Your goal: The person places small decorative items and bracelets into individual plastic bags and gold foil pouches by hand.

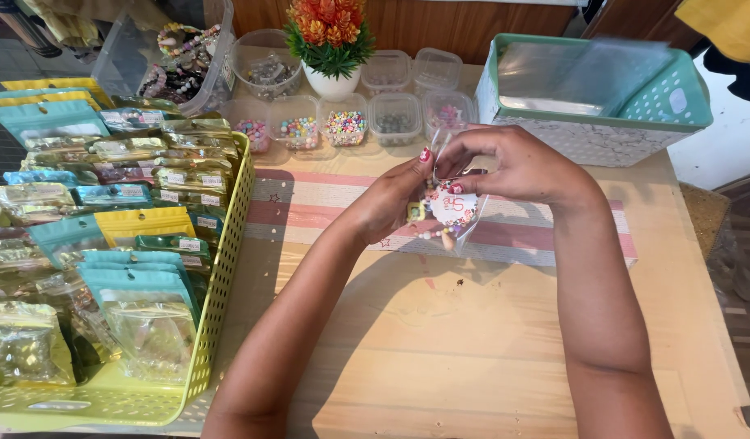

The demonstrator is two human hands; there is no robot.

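The clear plastic pouch is held above the striped runner, just in front of the row of bead tubs. It contains a beaded bracelet with a round white tag, part of which hangs out at the pouch's lower edge. The film looks thin, light and limp; it will likely crumple under pressure and slip between dry fingers. The beads add the only noticeable weight and could spill if the mouth tilts down. The best hold is judged to be the upper rim, one side per hand, keeping the mouth upward.

The left hand pinches the pouch's left rim between thumb and fingertips. The right hand pinches the right rim from above, fingers curled. Both hands are closed on the film.

Behind the pouch stand small clear bead tubs holding coloured beads, and a potted artificial plant with orange flowers. To the pouch's right and rear sits a teal basket holding clear sleeves. To the left, well apart, a yellow perforated tray is packed with filled foil and teal pouches. Nothing lies between the hands and the runner; the wooden table in front of the pouch carries only small scattered specks.
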